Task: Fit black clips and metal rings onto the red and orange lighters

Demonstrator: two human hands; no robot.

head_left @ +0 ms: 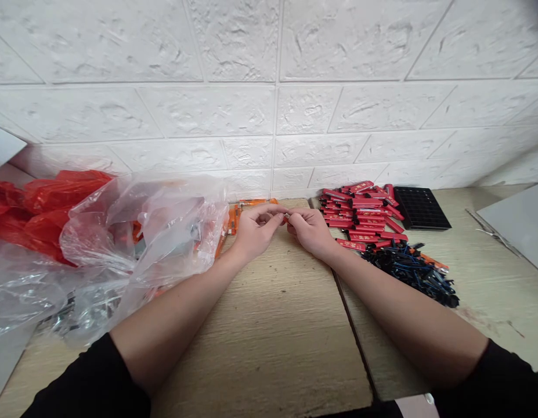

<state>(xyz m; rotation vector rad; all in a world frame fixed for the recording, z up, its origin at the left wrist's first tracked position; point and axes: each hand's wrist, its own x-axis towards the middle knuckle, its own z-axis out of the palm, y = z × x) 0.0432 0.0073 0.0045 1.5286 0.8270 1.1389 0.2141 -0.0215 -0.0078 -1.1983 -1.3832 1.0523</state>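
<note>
My left hand (256, 232) and my right hand (311, 231) meet above the middle of the table, fingertips pinched together. Between them is a small piece (286, 217) with a metallic glint and a touch of red. Fingers cover most of it, and its kind cannot be made out. Just right of my right hand lies a heap of red oblong cases (368, 210) with gold print. Beside my left hand are several translucent orange pieces (234, 219), partly hidden by the hand and a plastic bag.
A clear plastic bag (164, 226) and a red bag (46, 203) spread over the left side. Small black and blue parts (410, 270) are piled at right, below a black gridded tray (421, 207). A white brick-patterned wall (234, 110) closes off the back. A seam (353, 331) crosses the table (273, 337).
</note>
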